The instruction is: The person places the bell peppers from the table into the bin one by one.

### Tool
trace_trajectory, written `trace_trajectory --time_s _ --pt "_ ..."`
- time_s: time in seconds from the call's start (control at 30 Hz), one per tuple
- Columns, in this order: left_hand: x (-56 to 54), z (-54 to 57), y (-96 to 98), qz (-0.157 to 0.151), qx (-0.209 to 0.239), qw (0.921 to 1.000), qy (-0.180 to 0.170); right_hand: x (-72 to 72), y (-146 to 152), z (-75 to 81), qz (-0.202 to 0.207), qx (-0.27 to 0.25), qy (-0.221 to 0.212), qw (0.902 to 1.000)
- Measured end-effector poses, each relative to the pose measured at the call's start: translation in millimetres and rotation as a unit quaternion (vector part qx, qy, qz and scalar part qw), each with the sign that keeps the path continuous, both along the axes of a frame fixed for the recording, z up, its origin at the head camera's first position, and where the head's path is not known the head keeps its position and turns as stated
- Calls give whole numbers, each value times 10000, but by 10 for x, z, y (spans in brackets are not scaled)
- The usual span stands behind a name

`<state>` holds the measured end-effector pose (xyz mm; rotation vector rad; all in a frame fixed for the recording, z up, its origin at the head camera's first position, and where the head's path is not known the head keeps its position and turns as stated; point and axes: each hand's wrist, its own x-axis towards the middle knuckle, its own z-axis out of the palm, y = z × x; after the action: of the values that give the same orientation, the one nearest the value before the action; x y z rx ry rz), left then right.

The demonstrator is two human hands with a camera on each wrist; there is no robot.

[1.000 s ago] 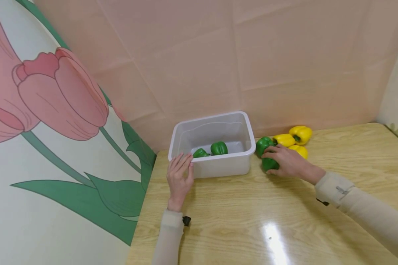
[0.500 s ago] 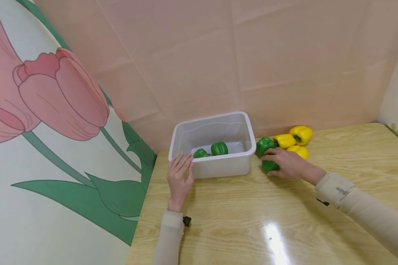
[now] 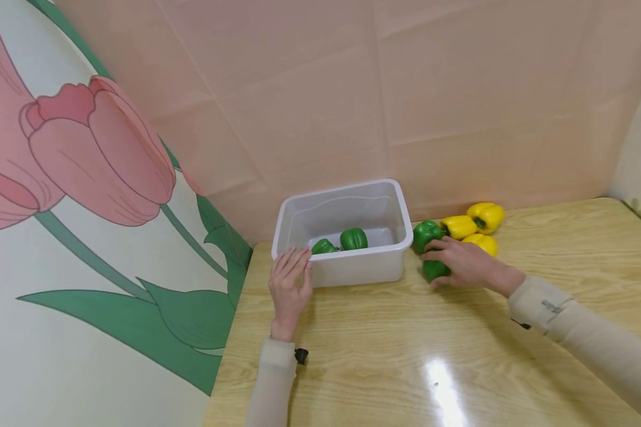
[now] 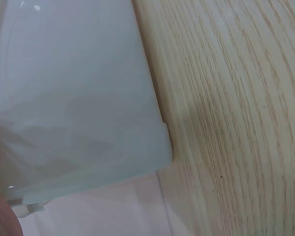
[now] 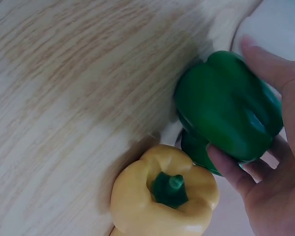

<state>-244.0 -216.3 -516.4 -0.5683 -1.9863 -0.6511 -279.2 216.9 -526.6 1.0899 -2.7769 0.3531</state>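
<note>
My right hand (image 3: 464, 261) grips a green bell pepper (image 3: 434, 271) beside the bin; in the right wrist view, thumb and fingers lie around this green bell pepper (image 5: 226, 103). A second green bell pepper (image 3: 427, 235) sits just behind it, touching or nearly so. Yellow bell peppers (image 3: 480, 243) lie at the right hand's far side, one showing its green stem in the right wrist view. With its fingers fairly straight, my left hand (image 3: 289, 290) rests on the front left rim of a pale grey plastic bin (image 3: 352, 270). Green bell peppers (image 3: 354, 238) lie inside that bin.
The wood-grain table (image 3: 373, 344) runs under everything. A pinkish cloth backdrop (image 3: 320, 107) hangs close behind the bin and peppers. To the left stands a wall (image 3: 117, 356) painted with tulips; another wall (image 3: 637, 154) bounds the right side.
</note>
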Motion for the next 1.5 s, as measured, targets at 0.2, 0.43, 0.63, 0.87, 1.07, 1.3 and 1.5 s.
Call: trace_trajectory --time_s 0.2,0.43,0.63,0.87,1.07,1.3,1.5 --pt "0 11 4 -28 13 10000 -4 -4 19 40 103 160 -261 9995" --pt "0 11 1 -36 7 10000 -37 -15 33 25 219 196 -223 9993" --pt "-8 -2 -1 -87 5 10000 31 -21 42 -17 260 -23 -6 9997" --pt "-16 -1 1 -66 33 10000 22 -20 46 -25 314 -363 345 9983" --pt "-15 7 -2 -81 36 10000 -5 1 53 -10 381 -545 580 9961" --pt "-18 -8 -5 -47 22 10000 -6 57 73 35 368 -755 924 9922" --pt "-19 -8 -2 -71 32 10000 -3 91 83 82 347 -965 1059 9891"
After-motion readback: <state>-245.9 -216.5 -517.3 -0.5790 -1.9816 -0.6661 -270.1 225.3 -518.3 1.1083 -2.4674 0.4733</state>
